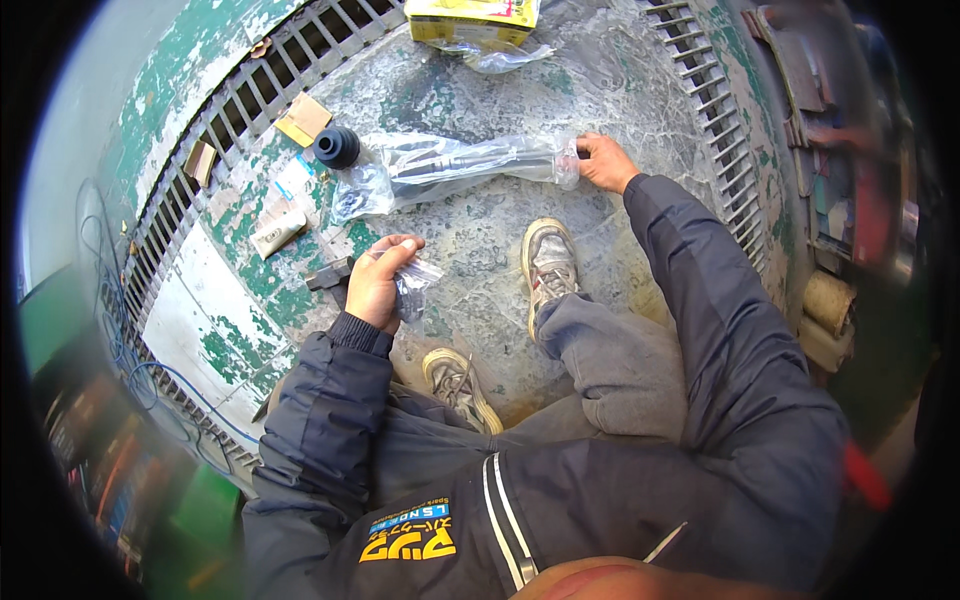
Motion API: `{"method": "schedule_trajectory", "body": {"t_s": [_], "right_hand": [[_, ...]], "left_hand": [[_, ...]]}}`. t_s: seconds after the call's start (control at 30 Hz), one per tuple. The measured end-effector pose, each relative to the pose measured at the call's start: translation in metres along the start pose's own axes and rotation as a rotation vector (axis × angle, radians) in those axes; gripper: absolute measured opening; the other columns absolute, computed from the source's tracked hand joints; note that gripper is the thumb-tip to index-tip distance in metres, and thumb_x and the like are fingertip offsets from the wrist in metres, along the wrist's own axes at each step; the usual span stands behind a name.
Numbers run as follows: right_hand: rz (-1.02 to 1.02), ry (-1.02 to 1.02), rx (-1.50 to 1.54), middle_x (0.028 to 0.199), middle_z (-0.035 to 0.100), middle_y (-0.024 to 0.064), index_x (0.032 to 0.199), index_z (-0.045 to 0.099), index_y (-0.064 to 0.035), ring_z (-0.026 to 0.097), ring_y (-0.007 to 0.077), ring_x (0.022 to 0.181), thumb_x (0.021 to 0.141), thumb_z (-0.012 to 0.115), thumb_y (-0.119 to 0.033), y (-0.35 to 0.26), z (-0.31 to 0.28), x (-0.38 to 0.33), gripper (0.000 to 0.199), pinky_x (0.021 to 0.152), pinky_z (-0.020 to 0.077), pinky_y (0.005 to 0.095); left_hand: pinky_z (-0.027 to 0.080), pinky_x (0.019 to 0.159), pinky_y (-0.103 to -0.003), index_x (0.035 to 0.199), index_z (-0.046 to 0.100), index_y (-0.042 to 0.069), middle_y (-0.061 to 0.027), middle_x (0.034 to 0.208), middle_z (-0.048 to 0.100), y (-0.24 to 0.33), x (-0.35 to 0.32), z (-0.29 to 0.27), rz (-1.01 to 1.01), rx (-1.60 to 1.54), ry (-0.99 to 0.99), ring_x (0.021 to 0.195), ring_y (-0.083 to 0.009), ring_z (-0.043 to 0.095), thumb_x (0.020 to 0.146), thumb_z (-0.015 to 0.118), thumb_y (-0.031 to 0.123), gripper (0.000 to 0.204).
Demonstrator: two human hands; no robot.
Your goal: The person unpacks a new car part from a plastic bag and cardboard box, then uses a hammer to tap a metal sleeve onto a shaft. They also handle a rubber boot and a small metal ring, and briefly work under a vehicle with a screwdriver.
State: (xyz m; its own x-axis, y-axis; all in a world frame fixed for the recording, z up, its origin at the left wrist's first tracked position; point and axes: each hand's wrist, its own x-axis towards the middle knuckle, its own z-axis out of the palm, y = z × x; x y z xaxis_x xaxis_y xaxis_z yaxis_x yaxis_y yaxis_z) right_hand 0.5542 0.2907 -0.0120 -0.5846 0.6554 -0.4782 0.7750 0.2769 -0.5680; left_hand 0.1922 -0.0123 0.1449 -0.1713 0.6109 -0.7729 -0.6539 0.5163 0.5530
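Head view has us crouched over a worn metal floor (480, 240) of flaking green paint, with slotted grating (700, 90) curving along both sides. Our left hand (378, 283) is raised in front of our knee, its fingers closed in a pinch on a small clear plastic bag (415, 285) that hangs crumpled below the fingertips. Our right hand (603, 162) reaches further out, fingers curled around the near end of a long dark shaft wrapped in clear plastic (470, 160); that shaft lies flat on the floor, running leftward from the hand toward a bunched end of wrapping (360, 192). Just beyond that end stands a black rubber boot (337, 146), upright and apart from the wrapping. A brown cardboard piece (303, 119) lies beside the boot on the grating, and a small white packet (277, 232) lies to the left of our left hand. At the top edge sits a yellow box (472, 20) with loose clear plastic film (600, 60) spread out to its right. Our two shoes (548, 265) are planted on the floor between the hands, the right one ahead of the left one. Dark blue jacket sleeves (720, 330) cover both arms down to the wrists.
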Motion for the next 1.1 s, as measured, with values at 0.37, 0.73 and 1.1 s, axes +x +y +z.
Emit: {"method": "schedule_trajectory", "body": {"t_s": [0.37, 0.73, 1.1], "right_hand": [[-0.124, -0.087, -0.521, 0.134, 0.072, 0.0158, 0.136, 0.074, -0.0169, 0.065, 0.0401, 0.127, 0.092, 0.075, -0.02, -0.025, -0.007, 0.01, 0.044, 0.104, 0.0549, 0.0525], [-0.213, -0.106, -0.413, 0.125, 0.075, 0.0197, 0.123, 0.073, -0.0078, 0.07, 0.0424, 0.118, 0.094, 0.074, -0.019, -0.03, -0.018, 0.016, 0.032, 0.103, 0.0569, 0.0485], [0.124, -0.626, 0.052, 0.094, 0.081, 0.0131, 0.109, 0.084, -0.0026, 0.076, 0.0256, 0.088, 0.09, 0.082, -0.033, -0.085, -0.054, 0.016, 0.035, 0.084, 0.0598, 0.0402]], "left_hand": [[0.055, 0.086, -0.029, 0.118, 0.074, -0.001, -0.0052, 0.106, 0.074, 0.003, 0.001, -0.014, 0.011, -0.037, 0.034, 0.092, -0.0138, 0.069, 0.104, 0.073, 0.017, 0.023], [0.055, 0.085, -0.03, 0.117, 0.074, -0.002, -0.0054, 0.104, 0.074, 0.0, 0.002, -0.007, 0.011, 0.024, 0.028, 0.091, -0.0144, 0.069, 0.104, 0.073, 0.017, 0.023], [0.054, 0.085, -0.029, 0.117, 0.074, -0.002, -0.006, 0.103, 0.074, -0.009, 0.014, -0.01, 0.051, 0.054, 0.109, 0.091, -0.0136, 0.068, 0.104, 0.073, 0.016, 0.022]]}}
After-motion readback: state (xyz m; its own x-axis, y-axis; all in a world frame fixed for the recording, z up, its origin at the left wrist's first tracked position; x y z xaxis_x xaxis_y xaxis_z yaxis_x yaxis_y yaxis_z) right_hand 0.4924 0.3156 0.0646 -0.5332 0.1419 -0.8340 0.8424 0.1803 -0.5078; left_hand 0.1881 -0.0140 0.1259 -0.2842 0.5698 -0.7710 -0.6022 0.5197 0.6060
